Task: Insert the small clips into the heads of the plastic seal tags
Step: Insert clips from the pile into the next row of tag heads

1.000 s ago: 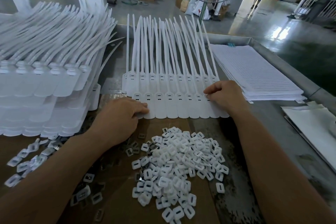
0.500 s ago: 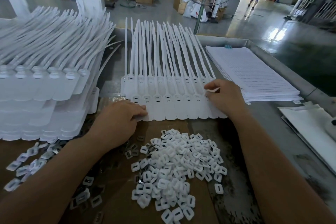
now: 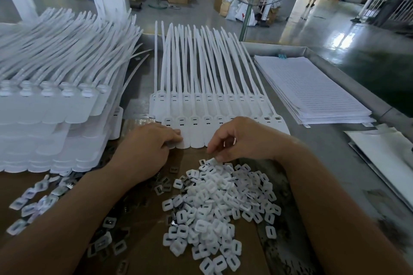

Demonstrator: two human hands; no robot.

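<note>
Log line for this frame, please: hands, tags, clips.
left hand flat on near end of tag row | right hand fingertips at far edge of clip pile, grip unclear | phase: likely picking a clip

Only the person's arms reach my feed. Left hand [image 3: 145,152]: bare, knuckles and finger creases plain. Left forearm [image 3: 67,219]: bare right to the bottom edge of the frame. Right hand [image 3: 243,138]: bare, same plain knuckles. Right forearm [image 3: 335,207]: bare to the lower corner. I note the wide lens broadens both forearms near the edge.
</note>
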